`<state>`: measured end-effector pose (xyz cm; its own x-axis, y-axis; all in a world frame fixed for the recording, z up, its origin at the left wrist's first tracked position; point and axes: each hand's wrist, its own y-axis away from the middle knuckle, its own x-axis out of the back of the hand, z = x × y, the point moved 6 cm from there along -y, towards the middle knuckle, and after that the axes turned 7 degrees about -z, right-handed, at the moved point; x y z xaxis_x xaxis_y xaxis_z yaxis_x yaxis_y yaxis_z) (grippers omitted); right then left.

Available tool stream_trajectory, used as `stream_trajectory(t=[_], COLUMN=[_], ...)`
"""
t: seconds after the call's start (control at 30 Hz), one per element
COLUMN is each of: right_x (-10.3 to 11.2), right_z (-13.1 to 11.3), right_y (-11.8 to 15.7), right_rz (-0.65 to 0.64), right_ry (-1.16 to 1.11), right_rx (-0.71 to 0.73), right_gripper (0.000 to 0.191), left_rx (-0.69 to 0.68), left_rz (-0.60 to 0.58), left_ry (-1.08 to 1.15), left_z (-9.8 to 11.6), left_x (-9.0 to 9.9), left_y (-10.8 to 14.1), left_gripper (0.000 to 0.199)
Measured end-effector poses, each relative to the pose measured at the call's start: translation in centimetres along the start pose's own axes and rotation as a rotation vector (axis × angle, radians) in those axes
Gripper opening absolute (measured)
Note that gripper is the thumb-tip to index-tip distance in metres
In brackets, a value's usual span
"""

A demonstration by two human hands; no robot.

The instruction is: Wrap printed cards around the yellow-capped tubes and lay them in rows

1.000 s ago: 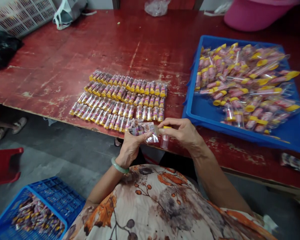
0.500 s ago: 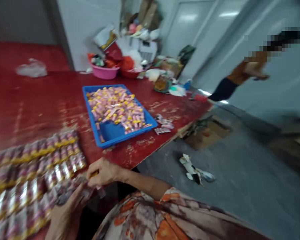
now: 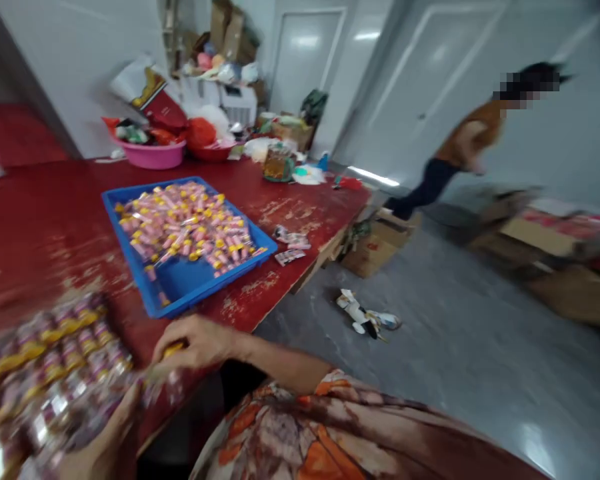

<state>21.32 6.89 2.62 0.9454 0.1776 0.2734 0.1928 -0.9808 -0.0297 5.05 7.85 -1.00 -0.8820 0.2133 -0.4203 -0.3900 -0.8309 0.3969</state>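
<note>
Yellow vial cap (image 3: 173, 349) pinched in the right hand (image 3: 195, 343) — the left hand (image 3: 100, 447) too blurred to tell, packet labels (image 3: 55, 393) unreadable.

You have white walls (image 3: 90, 67) around you, with a white door (image 3: 305, 57) at upper centre and a second door (image 3: 430, 80) at upper right. A grey polished floor (image 3: 455, 387) fills the lower right and shines with reflected light. A worn red-painted table (image 3: 35, 233) runs across the left, a pink basin (image 3: 150, 155) at its far side. A cardboard box (image 3: 373, 252) sits on the floor beside the table.
</note>
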Motion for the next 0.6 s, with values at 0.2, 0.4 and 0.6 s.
stream_trajectory(t=[0.2, 0.4, 0.6], right_x=[0.7, -1.3, -2.2], right_z=[-0.4, -1.0, -1.8], right_y=[4.4, 5.6, 5.9], right_rz=[0.057, 0.098, 0.294], right_ry=[-0.359, -0.395, -0.129], right_rx=[-0.007, 0.202, 0.313], right_gripper=[0.018, 0.015, 0.022], left_rx=[-0.119, -0.090, -0.052], left_rz=[0.149, 0.150, 0.134], left_ry=[0.195, 0.355, 0.429], left_z=[0.7, -0.4, -0.7], left_x=[-0.7, 0.6, 0.8], left_y=[1.7, 1.4, 1.6], left_gripper=[0.035, 0.031, 0.030])
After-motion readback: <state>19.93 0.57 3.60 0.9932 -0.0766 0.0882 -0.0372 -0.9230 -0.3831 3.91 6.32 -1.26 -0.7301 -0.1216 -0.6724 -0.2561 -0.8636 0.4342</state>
